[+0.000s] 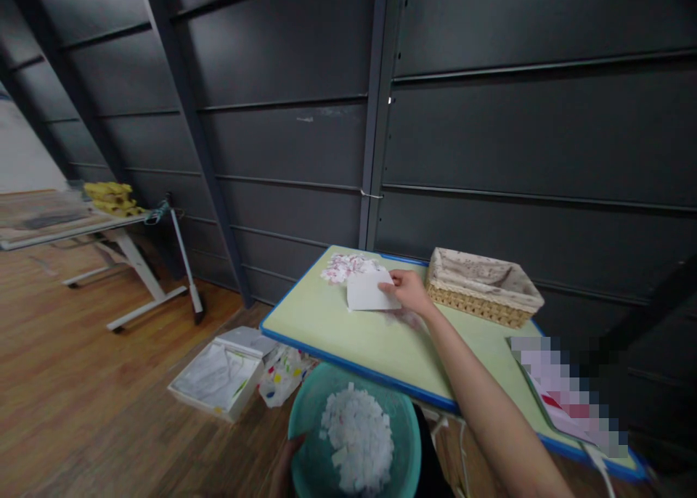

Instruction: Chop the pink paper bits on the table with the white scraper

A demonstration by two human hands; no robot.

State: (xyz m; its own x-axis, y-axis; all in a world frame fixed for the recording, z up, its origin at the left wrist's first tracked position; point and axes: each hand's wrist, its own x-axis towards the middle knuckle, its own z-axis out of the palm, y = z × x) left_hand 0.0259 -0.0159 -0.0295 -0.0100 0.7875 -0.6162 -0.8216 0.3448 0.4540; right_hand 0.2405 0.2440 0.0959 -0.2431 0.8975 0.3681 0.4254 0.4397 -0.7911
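My right hand [409, 292] reaches out over the pale green table [348, 338] and its fingers are closed on the edge of a white sheet of paper [370, 290] that lies on the tabletop. Just behind the sheet sits a heap of small pink and white paper scraps [346, 266]. My left hand [284, 463] shows only partly at the bottom, gripping the rim of a teal plastic basin [310, 411] held below the table's front edge. The basin holds a pile of white paper pieces [358, 440].
A woven basket [482, 286] with a cloth lining stands at the table's back right. Printed papers [566, 396] lie at the right end. On the wooden floor at left are a flat white box [218, 378] and a spotted bag [283, 373]. A second table [65, 218] stands far left.
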